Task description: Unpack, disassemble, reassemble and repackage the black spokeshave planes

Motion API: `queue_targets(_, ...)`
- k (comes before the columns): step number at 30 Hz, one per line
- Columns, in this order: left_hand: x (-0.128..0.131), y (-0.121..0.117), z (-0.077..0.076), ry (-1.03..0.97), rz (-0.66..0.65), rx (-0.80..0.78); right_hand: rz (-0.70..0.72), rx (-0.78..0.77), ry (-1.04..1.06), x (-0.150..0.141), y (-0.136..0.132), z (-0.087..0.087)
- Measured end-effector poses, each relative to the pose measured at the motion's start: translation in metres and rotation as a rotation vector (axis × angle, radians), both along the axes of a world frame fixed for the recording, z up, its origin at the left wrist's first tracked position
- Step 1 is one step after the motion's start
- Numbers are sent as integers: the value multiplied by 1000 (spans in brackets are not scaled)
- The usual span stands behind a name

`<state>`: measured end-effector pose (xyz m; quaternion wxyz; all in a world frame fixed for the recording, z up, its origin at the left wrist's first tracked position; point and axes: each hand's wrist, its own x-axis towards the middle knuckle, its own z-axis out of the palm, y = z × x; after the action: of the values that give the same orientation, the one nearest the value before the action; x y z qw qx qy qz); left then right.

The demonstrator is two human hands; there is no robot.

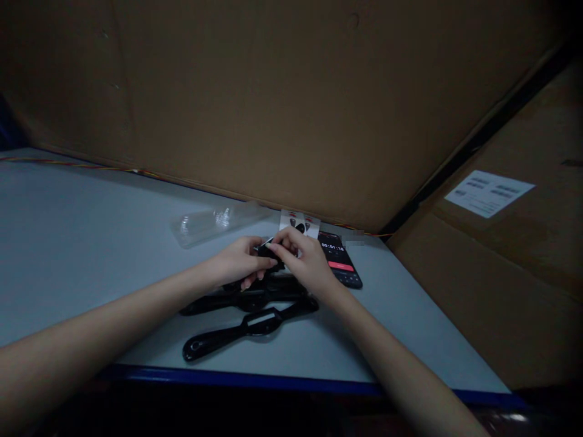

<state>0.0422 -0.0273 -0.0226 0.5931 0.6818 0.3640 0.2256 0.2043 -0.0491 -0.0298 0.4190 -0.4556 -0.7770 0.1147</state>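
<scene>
My left hand (pixel 237 262) and my right hand (pixel 300 258) meet above the table, both gripping a small black piece (pixel 269 252), perhaps part of a watch strap. A thin silver pin (pixel 263 244) sticks out of it, and my fingers hide much of the piece. Just below my hands lies a black strap (pixel 248 300), partly covered by them. A second black strap with a rectangular opening (pixel 248 328) lies nearer the table's front edge, apart from my hands.
A clear plastic package (pixel 218 223) and printed paper cards (pixel 298 223) lie at the back of the pale table (pixel 91 243). A smartphone showing a timer (pixel 339 260) sits right of my right hand. Cardboard sheets (pixel 273 103) wall the back and right.
</scene>
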Motion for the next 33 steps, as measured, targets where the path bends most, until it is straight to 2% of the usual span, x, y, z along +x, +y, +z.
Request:
queue_targets(5, 0, 0, 1, 18, 36, -25, 36, -108, 155, 2, -1, 1)
queue_targets(11, -2, 3, 1, -33, 52, -42, 88, -155, 166, 13, 4, 4)
queue_targets(17, 0, 1, 4, 24, 77, -15, 25, -92, 98, 15, 8, 3)
queue_targets(24, 2, 0, -1, 10, 11, 7, -30, 7, 55, 3, 1, 1)
queue_targets(30, 1, 3, -3, 13, 63, -17, 67, -191, 255, 5, 3, -2)
queue_targets(33, -1, 4, -2, -16, 94, -42, 96, -240, 309, 9, 5, -1)
